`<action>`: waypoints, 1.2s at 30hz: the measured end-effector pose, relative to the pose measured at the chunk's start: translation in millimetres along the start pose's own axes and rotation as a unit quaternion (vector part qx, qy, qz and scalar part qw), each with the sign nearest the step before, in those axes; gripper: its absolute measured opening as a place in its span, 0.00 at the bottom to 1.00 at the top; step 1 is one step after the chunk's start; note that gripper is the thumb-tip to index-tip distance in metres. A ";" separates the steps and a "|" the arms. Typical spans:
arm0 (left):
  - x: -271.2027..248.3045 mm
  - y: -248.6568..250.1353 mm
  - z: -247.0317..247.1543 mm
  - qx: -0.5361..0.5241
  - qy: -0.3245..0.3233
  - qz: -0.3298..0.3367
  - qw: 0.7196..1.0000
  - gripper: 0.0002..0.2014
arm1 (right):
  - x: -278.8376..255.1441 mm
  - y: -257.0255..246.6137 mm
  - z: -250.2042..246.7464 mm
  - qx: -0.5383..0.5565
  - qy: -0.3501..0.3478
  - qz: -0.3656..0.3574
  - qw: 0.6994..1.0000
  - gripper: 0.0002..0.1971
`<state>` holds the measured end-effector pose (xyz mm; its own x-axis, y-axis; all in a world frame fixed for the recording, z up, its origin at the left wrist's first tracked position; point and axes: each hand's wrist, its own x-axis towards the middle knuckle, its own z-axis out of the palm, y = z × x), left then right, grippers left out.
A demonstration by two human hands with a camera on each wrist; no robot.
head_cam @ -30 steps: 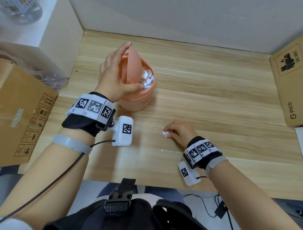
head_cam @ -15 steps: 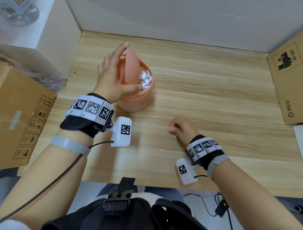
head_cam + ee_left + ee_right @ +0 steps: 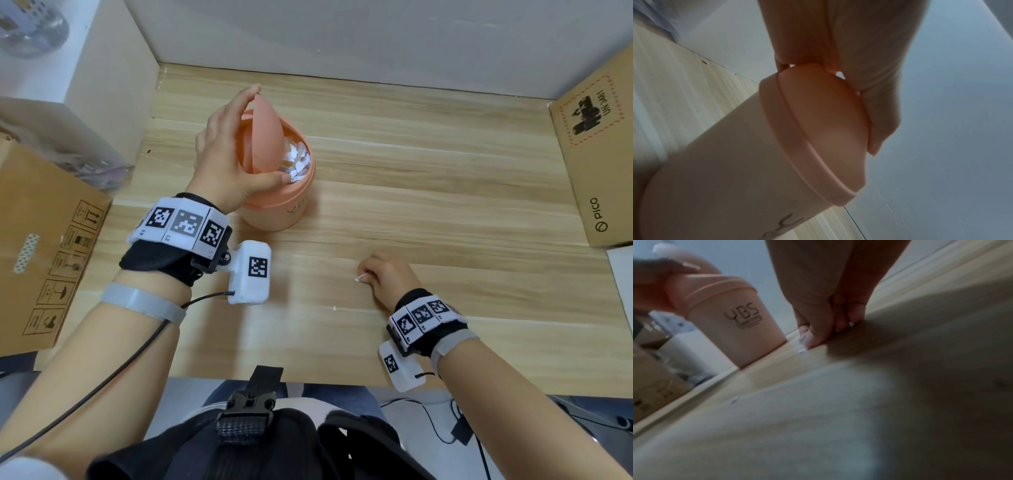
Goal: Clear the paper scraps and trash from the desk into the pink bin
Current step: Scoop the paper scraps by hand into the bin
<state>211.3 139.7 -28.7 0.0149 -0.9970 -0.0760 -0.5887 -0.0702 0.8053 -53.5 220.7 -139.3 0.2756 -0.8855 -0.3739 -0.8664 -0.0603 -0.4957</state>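
Note:
The pink bin (image 3: 284,205) stands on the wooden desk (image 3: 445,205), left of centre. Its swing lid (image 3: 265,137) is tipped up on edge, and white paper scraps (image 3: 296,161) show inside the opening. My left hand (image 3: 236,130) grips the lid, fingers along its top edge and thumb at the rim; the left wrist view shows the fingers (image 3: 869,73) curled over the lid (image 3: 824,121). My right hand (image 3: 368,275) rests low on the desk near the front and pinches a small white scrap (image 3: 359,278) at its fingertips. One tiny white scrap (image 3: 334,308) lies loose beside it.
A cardboard box (image 3: 603,154) sits at the desk's right edge, and another cardboard box (image 3: 44,240) stands off its left side. A white cabinet wall (image 3: 113,85) borders the back left. The grey wall (image 3: 342,41) closes the far side.
My right hand has shifted slightly right and gathered the white scrap into its fingertips. My left hand still holds the lid tipped up.

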 end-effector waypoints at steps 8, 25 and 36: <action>-4.1 2.0 4.0 -0.004 -0.005 0.002 1.000 0.51 | -3.3 -15.0 2.1 0.032 -0.061 -0.043 0.997 0.06; -20.3 6.6 17.5 0.005 -0.031 0.020 0.999 0.48 | 50.4 -123.1 -90.7 0.195 0.192 -0.092 0.957 0.06; -19.1 5.1 17.5 0.007 -0.030 0.017 0.999 0.48 | 23.8 -68.3 -47.0 0.272 0.129 -0.043 0.953 0.13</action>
<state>193.8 158.9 -33.4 -0.0542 -0.9950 -0.0844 -0.5996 -0.0352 0.7995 -7.4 182.1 -77.5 0.1629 -0.9761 -0.1437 -0.4823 0.0483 -0.8747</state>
